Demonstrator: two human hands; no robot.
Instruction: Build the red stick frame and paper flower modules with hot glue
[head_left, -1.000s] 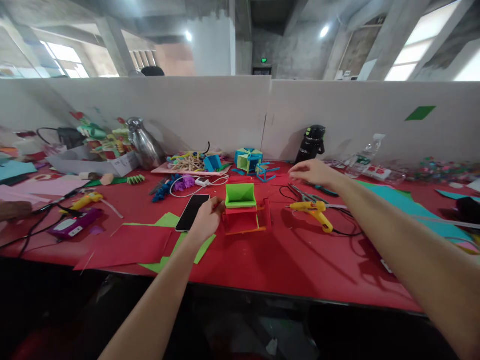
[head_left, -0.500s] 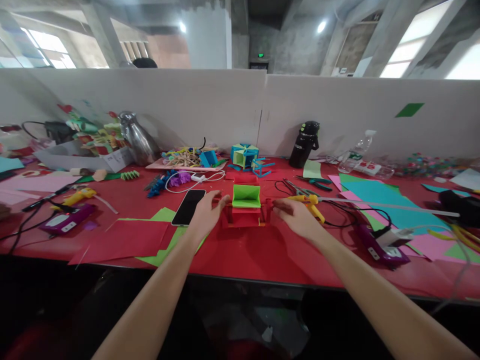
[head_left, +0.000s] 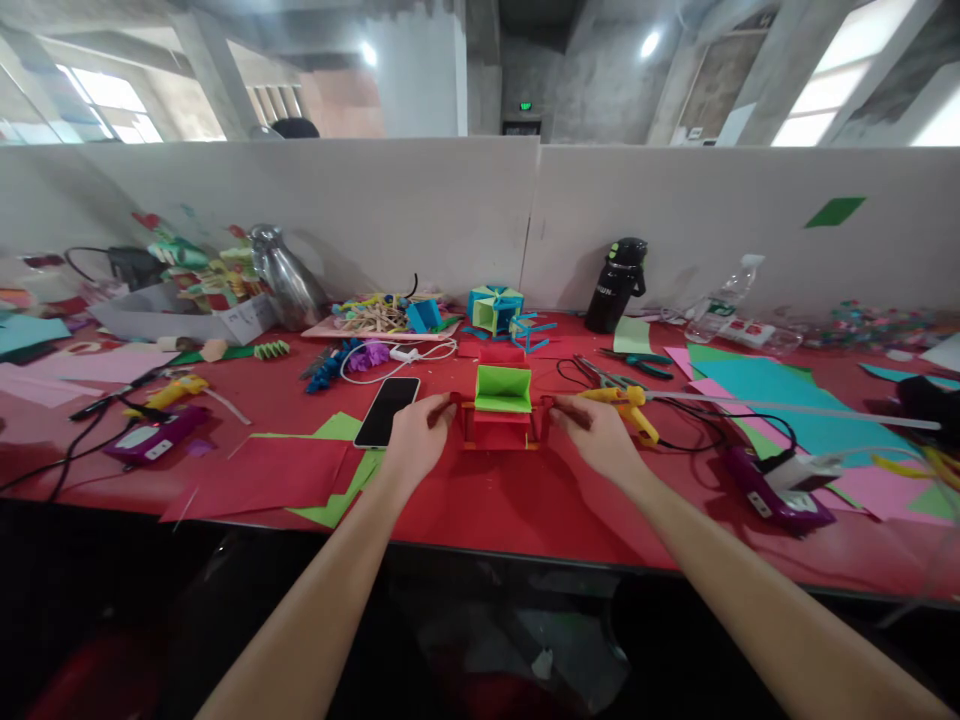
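A small red paper model (head_left: 501, 432) with a bright green folded paper piece (head_left: 502, 389) on top stands on the red table, in the middle of the view. At its left side, my left hand (head_left: 425, 428) is closed, fingertips pinching the model's red edge. My right hand (head_left: 590, 428) pinches the opposite red edge at the right. Thin orange sticks run along the model's lower part. Just behind it, a bit of red paper (head_left: 501, 355) lies on the table.
Left of my hands lie a phone (head_left: 386, 412), red paper (head_left: 270, 478) and a purple power strip (head_left: 156, 436). A yellow glue gun (head_left: 636, 412) is close to my right hand. Behind stand a blue-green paper model (head_left: 496, 309) and a black bottle (head_left: 616, 285).
My fingers have closed from loosely apart onto the two side edges of the red model. The whole view has shifted slightly, so things appear a little further right.
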